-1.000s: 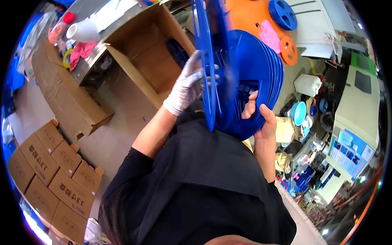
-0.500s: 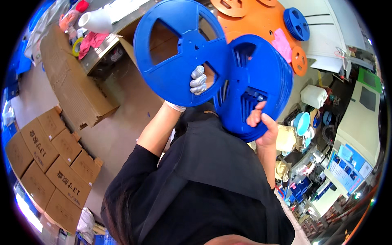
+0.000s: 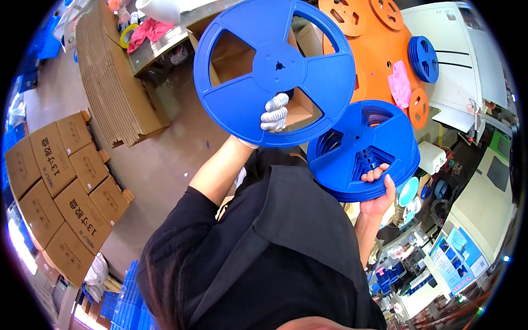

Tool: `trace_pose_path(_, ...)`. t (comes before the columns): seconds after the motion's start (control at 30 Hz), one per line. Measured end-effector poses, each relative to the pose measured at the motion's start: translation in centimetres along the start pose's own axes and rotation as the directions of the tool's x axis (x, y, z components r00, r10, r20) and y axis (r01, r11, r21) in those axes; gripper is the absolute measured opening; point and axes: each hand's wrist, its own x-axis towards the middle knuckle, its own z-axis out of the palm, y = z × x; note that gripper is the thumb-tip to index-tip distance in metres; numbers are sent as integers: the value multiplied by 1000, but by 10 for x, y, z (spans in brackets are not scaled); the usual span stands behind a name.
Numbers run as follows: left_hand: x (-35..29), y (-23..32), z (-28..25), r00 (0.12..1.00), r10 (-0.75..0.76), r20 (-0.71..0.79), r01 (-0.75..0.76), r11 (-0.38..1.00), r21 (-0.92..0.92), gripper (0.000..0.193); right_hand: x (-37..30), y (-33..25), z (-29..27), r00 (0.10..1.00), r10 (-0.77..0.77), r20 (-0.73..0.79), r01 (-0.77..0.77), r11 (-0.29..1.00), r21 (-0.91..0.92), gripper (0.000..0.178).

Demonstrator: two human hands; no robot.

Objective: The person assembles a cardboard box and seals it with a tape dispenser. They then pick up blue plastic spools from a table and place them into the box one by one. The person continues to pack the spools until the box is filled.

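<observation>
A large blue plastic reel (image 3: 278,71) with wide cut-outs is held up in front of me. My left hand (image 3: 274,113), in a pale glove with ribbed silvery finger coverings, grips it through the lower cut-out. To the right, a stack of matching blue reels (image 3: 360,137) hangs tilted in my bare right hand (image 3: 379,190). Its fingers hook into a cut-out and the thumb lies along the outer rim. The single reel overlaps the stack's upper left edge in view; whether they touch, I cannot tell.
An orange round table (image 3: 379,49) ahead bears orange discs, a pink glove (image 3: 399,84) and a small stack of blue reels (image 3: 423,59). At left are flattened cardboard sheets (image 3: 110,77) and stacked cartons (image 3: 66,192). An open carton (image 3: 234,55) sits behind the held reel.
The single reel has swung flatter toward the view and shifted right. The stack in my right hand has dropped lower and further right, apart from the single reel's centre. Both hands keep their grip.
</observation>
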Motion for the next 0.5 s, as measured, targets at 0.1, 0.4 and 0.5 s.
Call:
trace_pose_path(0.1, 4, 3, -14, 991, -31, 131, 36, 998, -41, 36, -1, 1, -8, 998, 4, -64, -6, 999, -37, 37)
trace_pose_path(0.4, -1, 0, -10, 992, 66, -110, -70, 997, -26, 31, -4, 1, -19, 997, 17, -76, -19, 1000, -22, 39)
trace_pose_path(0.5, -13, 16, -53, 977, 97, -192, -94, 995, 22, 35, -3, 2, -24, 996, 18, -87, -17, 1000, 15, 37)
